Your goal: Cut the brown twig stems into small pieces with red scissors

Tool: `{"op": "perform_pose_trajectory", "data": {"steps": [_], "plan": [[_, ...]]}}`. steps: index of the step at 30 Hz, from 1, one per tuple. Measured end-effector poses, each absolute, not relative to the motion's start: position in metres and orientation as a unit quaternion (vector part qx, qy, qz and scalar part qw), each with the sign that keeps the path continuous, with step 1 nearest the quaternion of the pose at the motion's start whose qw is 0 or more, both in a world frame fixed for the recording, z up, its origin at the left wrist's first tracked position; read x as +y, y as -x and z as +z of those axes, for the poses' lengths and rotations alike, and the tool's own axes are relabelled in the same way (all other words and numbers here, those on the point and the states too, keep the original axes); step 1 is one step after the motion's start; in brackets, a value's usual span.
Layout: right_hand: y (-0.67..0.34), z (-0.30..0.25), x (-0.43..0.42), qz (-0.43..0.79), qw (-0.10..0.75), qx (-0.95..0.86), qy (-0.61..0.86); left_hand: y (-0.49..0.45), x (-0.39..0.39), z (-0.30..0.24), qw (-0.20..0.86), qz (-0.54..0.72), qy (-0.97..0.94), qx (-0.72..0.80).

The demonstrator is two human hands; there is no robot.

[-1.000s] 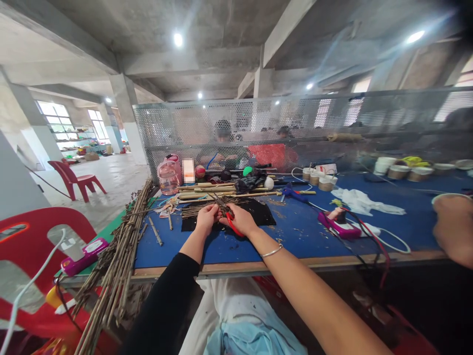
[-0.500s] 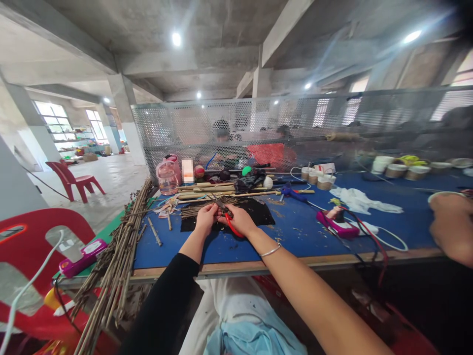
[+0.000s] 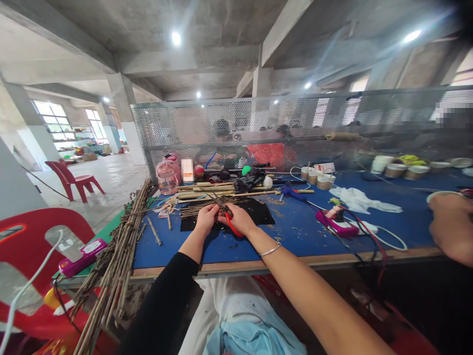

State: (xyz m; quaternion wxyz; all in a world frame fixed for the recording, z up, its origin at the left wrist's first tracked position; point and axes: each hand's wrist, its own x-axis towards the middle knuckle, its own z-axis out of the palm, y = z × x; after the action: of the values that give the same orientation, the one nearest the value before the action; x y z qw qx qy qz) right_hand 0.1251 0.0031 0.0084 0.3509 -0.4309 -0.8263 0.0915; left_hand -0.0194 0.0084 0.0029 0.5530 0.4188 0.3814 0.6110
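Observation:
My right hand (image 3: 238, 220) is closed round a pair of red-handled scissors (image 3: 232, 226), whose dark blades point away from me and a little left. Close against it, my left hand (image 3: 207, 217) has its thumb and fingers pinched together near the blades. What it grips, probably a thin twig, is too small to make out. Both hands are over a black cloth (image 3: 262, 213) on the blue tabletop (image 3: 288, 241). A bundle of thin brown twigs (image 3: 190, 211) lies on the cloth, just beyond and left of my hands.
Long sticks (image 3: 123, 246) overhang the table's left edge. Bamboo poles (image 3: 207, 195), a pink jug (image 3: 168, 175) and a blue glue gun (image 3: 293, 193) lie beyond. At right are a purple power strip (image 3: 340, 224), cords, white plastic (image 3: 364, 199) and another person's arm (image 3: 453, 227).
Both hands stay in nearly the same place, close together over the cloth. The scissors' blades have shifted slightly between them.

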Motion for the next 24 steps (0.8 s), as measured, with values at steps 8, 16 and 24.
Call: {"op": "perform_pose_trajectory", "data": {"steps": [8, 16, 24], "plan": [[-0.127, 0.012, -0.0003, 0.09, 0.307, -0.816, 0.481, 0.0213, 0.0114, 0.0008, 0.543, 0.62, -0.402, 0.399], [-0.1234, 0.0087, 0.0015, 0.048, 0.317, -0.834, 0.449, 0.02, 0.0122, 0.0015, 0.547, 0.638, -0.369, 0.398], [-0.1226, 0.0062, 0.0047, 0.046, 0.325, -0.837, 0.439, 0.0193, 0.0109, 0.0016, 0.509, 0.619, -0.426, 0.42]]}}
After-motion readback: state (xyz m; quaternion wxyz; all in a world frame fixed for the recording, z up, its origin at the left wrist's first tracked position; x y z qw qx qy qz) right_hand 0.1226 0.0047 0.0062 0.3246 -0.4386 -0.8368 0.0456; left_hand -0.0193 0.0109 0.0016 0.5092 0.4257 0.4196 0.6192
